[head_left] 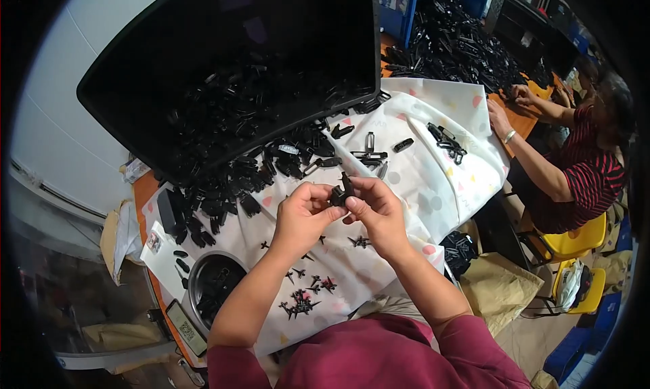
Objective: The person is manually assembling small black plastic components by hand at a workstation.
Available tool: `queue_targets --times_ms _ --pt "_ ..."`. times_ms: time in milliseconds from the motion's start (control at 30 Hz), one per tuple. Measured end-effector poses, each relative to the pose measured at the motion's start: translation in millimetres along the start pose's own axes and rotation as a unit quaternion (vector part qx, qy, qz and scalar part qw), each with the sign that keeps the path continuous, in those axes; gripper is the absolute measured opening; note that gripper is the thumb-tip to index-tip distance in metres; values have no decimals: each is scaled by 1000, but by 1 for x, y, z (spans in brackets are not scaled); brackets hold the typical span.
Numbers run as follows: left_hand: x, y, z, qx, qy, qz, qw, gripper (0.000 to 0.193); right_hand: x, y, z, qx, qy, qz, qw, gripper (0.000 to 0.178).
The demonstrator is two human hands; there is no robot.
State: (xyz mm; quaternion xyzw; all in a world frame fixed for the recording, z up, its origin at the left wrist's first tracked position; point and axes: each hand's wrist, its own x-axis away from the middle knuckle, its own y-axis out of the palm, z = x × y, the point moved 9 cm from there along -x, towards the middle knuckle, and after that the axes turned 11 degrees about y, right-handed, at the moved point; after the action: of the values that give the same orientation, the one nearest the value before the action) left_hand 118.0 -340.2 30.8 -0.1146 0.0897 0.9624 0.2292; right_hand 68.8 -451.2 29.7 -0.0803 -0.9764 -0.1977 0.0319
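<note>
Over the middle of the cloth-covered table, my left hand (305, 211) and my right hand (380, 214) are both closed on a small black plastic part (338, 197). It has a blocky lower end and a narrow piece rising from it; the fingers hide much of it. I cannot tell whether it is one part or two pressed together. Small black pronged pieces (301, 302) lie scattered on the cloth below my hands. Beyond my fingertips sits a heap of black plastic parts (237, 179), beside a few loose oblong black ones (369, 157).
A large black bin (376, 64) lies tipped toward me, black parts spilling from its mouth. At the left stand a round metal bowl (196, 287) of black pieces and a phone-like device (186, 328). At the right, a person in a striped shirt (596, 176) works near another black heap (453, 44).
</note>
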Motion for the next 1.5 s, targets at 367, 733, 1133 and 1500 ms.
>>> queue_targets --times_ms 367,733,1133,1500 --pt "15 16 21 -12 25 -20 999 20 15 0 -5 -9 -20 7 1000 30" --pt "17 7 10 63 -26 -5 998 33 39 0 -46 342 -213 62 913 34" --pt "30 10 -17 137 -75 62 986 23 49 12 -44 476 -328 78 812 40" --pt "26 4 13 -51 45 19 997 24 48 11 -37 462 -321 25 826 39"
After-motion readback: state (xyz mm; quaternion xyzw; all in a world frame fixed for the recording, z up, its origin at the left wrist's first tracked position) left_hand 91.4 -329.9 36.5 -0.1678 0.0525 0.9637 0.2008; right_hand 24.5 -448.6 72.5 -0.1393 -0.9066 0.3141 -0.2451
